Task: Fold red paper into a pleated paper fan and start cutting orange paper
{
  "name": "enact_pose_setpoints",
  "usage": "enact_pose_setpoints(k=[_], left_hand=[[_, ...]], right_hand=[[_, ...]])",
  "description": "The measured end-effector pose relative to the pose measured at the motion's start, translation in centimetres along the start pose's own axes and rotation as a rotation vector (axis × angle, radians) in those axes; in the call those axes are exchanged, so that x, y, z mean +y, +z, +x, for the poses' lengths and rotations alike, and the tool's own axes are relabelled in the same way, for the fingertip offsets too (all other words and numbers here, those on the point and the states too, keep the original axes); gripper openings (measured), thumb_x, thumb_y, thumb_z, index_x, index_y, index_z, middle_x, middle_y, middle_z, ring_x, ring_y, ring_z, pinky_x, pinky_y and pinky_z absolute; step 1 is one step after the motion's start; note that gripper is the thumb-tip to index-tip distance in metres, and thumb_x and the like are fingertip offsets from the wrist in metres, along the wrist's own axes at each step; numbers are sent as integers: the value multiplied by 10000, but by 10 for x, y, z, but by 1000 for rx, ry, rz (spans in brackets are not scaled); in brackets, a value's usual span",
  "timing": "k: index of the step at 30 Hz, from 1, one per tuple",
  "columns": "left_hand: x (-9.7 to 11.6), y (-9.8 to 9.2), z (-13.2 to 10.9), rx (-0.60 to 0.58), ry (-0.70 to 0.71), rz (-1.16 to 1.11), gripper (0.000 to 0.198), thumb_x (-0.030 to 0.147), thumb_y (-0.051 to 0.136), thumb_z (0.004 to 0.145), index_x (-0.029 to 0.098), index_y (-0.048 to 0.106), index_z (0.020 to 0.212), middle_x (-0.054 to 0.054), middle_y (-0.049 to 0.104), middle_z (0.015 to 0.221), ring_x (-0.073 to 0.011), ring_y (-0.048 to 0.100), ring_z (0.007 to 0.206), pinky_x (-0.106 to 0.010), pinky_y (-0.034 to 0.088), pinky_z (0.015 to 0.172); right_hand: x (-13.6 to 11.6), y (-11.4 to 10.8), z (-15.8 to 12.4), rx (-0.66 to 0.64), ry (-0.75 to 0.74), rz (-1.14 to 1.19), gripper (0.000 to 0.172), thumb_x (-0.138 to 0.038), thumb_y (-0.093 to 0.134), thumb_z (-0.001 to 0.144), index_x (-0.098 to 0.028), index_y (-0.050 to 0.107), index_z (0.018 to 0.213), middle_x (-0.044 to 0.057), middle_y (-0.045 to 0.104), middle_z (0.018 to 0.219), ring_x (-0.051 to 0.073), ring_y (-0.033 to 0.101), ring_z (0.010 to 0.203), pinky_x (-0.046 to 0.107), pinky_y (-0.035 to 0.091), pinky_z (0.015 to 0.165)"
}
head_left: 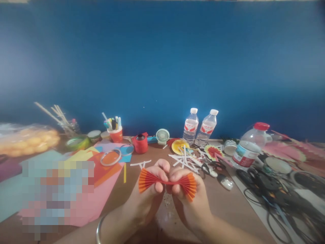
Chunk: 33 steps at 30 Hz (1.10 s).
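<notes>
Two hands, left hand (148, 195) and right hand (190, 201), pinch the squeezed middle of a pleated orange paper fan (146, 179), ends flaring outward, over a brown table (228, 205) littered with paper strips (183, 159); blue wall (162, 67) behind.

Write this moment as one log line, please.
left hand: grips pleated orange paper | right hand: grips it too | ends: fanned out

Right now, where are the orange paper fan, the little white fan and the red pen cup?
orange paper fan (148, 179): head view, left pleats.
little white fan (162, 135): head view, round grille.
red pen cup (116, 135): head view, cup wall.
</notes>
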<state>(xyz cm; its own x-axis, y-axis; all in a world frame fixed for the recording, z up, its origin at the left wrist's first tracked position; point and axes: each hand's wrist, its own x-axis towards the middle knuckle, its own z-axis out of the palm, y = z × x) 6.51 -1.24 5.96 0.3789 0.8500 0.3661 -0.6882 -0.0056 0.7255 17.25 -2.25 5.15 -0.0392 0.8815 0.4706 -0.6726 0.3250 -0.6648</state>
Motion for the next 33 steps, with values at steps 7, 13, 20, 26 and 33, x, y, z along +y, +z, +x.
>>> enact_pose_setpoints(k=[7,13,20,26,33], left_hand=[[2,-4,0,-19,-36,-21,128,338,649,719,215,617,732,2,389,923,-119,459,766,-296,408,746],[2,-3,3,71,21,-49,77,242,657,725,217,589,749,3,398,879,-143,447,876,-275,417,746],[2,-6,6,74,62,-56,149,330,663,711,210,613,782,6,413,828,-159,452,903,-336,408,844],[2,-8,6,166,-10,-166,160,321,670,708,226,628,830,22,540,882,-133,525,917,-272,433,860],[5,-7,7,168,-2,-215,246,249,659,731,277,598,967,45,621,808,-98,581,843,-218,467,799]], right_hand=[[-2,3,2,-4,60,139,138,-305,750,630,-251,696,745,-24,604,729,122,548,788,247,439,750],[-2,4,3,101,179,326,146,-252,756,629,-221,679,749,-34,588,793,75,552,773,151,465,701],[-3,5,5,195,264,421,161,-267,763,621,-208,667,736,-28,625,794,67,575,700,158,487,685],[-1,3,8,242,262,391,189,-259,786,582,-216,662,717,-35,626,774,75,587,730,157,490,707],[3,-2,8,238,250,328,216,-287,770,605,-218,645,766,-14,625,814,101,586,774,191,483,722]])
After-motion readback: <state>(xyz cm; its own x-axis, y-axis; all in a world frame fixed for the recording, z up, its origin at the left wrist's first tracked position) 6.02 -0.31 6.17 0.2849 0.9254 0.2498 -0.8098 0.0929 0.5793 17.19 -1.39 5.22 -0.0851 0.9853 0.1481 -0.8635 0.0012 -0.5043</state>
